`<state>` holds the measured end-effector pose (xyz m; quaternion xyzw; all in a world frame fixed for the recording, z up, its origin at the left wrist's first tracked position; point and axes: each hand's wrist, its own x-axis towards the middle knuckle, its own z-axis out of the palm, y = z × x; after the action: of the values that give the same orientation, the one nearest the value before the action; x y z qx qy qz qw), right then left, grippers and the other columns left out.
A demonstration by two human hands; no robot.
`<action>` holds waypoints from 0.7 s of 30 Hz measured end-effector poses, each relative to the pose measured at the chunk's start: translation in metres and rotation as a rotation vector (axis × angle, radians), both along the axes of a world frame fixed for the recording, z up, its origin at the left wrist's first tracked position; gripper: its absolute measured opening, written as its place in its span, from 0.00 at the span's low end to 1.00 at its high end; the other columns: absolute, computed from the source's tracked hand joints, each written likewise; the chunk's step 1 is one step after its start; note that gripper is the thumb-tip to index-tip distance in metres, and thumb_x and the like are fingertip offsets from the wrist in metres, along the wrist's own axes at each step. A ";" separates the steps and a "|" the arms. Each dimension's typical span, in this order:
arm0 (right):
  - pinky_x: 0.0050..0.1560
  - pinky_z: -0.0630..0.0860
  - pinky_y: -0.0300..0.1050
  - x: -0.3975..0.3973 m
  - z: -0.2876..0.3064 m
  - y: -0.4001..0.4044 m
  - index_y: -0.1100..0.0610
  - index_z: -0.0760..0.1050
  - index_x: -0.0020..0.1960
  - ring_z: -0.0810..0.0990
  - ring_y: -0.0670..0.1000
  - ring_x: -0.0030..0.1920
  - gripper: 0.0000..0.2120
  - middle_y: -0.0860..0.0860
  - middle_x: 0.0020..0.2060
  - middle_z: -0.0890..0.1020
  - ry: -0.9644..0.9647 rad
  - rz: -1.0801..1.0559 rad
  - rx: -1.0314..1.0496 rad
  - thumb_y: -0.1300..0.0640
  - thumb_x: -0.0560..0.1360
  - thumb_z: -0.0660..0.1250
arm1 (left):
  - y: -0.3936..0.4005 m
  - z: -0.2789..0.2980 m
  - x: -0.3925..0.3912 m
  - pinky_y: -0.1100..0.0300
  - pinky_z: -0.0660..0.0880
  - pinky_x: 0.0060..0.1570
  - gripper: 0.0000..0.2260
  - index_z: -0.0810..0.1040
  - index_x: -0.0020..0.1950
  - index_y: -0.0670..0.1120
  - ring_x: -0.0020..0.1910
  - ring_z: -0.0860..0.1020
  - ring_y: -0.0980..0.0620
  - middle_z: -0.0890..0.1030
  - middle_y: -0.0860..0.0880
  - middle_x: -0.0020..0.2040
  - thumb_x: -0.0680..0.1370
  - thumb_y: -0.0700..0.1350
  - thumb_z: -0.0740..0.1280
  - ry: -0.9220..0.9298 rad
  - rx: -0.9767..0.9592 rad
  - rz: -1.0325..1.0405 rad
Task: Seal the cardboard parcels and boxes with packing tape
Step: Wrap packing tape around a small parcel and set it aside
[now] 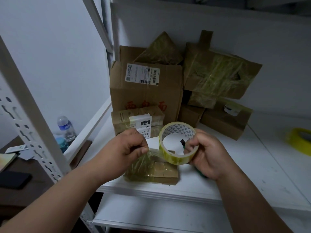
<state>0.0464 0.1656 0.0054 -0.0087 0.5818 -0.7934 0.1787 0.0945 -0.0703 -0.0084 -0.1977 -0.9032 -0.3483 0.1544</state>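
Note:
A small flat cardboard parcel, partly wrapped in yellowish tape, lies near the front edge of the white shelf. Above it my right hand grips a roll of clear yellowish packing tape, fingers hooked through its core. A green object shows under that hand, mostly hidden. My left hand pinches the free end of the tape strip, which stretches from the roll to the left over the parcel.
Several taped cardboard boxes and parcels are stacked against the back wall. A second yellow tape roll lies at the right edge. A perforated shelf post stands left, with a water bottle and a phone on a dark desk beyond.

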 end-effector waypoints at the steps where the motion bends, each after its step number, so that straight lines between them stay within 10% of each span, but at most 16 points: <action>1: 0.25 0.68 0.41 0.001 0.001 0.001 0.59 0.72 0.52 0.65 0.50 0.24 0.22 0.54 0.26 0.64 0.017 0.002 0.014 0.63 0.58 0.60 | 0.000 0.000 0.000 0.75 0.67 0.44 0.10 0.74 0.39 0.58 0.45 0.75 0.59 0.74 0.58 0.40 0.77 0.45 0.68 0.011 -0.009 -0.009; 11: 0.27 0.71 0.43 0.011 -0.004 0.035 0.64 0.75 0.49 0.61 0.48 0.21 0.20 0.52 0.24 0.67 0.042 0.090 -0.038 0.65 0.57 0.62 | -0.044 0.006 0.005 0.64 0.70 0.40 0.04 0.76 0.42 0.56 0.40 0.75 0.57 0.77 0.57 0.42 0.76 0.54 0.68 -0.049 0.057 0.251; 16: 0.31 0.72 0.46 0.014 -0.007 0.036 0.65 0.71 0.60 0.66 0.50 0.26 0.27 0.54 0.29 0.71 0.086 0.164 -0.070 0.68 0.61 0.63 | -0.039 0.011 0.012 0.52 0.77 0.42 0.09 0.79 0.39 0.50 0.27 0.74 0.50 0.77 0.48 0.29 0.79 0.42 0.67 -0.340 0.404 0.278; 21: 0.33 0.76 0.43 0.020 -0.003 0.047 0.66 0.74 0.60 0.74 0.52 0.30 0.43 0.60 0.36 0.77 0.149 0.252 0.042 0.57 0.49 0.85 | -0.032 0.013 0.017 0.53 0.81 0.41 0.04 0.78 0.46 0.40 0.32 0.81 0.41 0.82 0.39 0.35 0.80 0.38 0.65 -0.430 0.769 0.252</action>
<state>0.0668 0.2123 0.0023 -0.1367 0.6044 -0.7494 0.2331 0.1112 -0.1023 0.0051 0.0623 -0.7368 -0.6699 0.0667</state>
